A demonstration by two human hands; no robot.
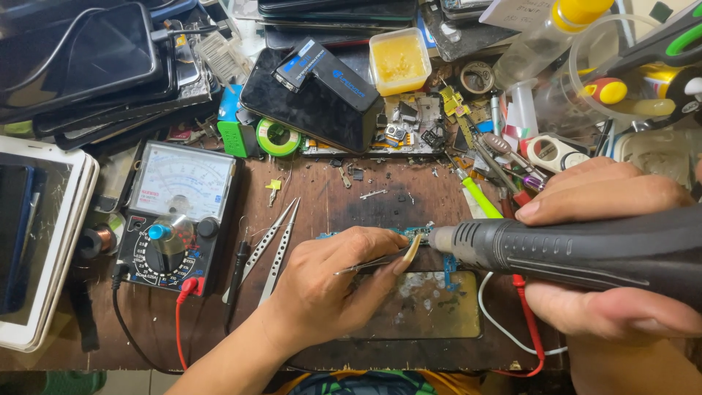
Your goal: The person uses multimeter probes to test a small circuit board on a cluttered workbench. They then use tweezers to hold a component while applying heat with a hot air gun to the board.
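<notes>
Bright, even light from above gives only soft, short shadows under the hands, with glare on the dark phone screens (80, 55) and the meter (183, 179) face, while the close right hand (614, 256) and tool (578, 252) look slightly soft and the edges bend a little.

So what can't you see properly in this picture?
- Blue-green circuit board, head view: mostly hidden by the left hand and the grey hot-air tool nozzle.
- Thin metal tweezers: their tips vanish behind the left thumb.
- Right hand: cut off by the right edge.
- Tiny loose parts at the bench back: too small to identify.
</notes>
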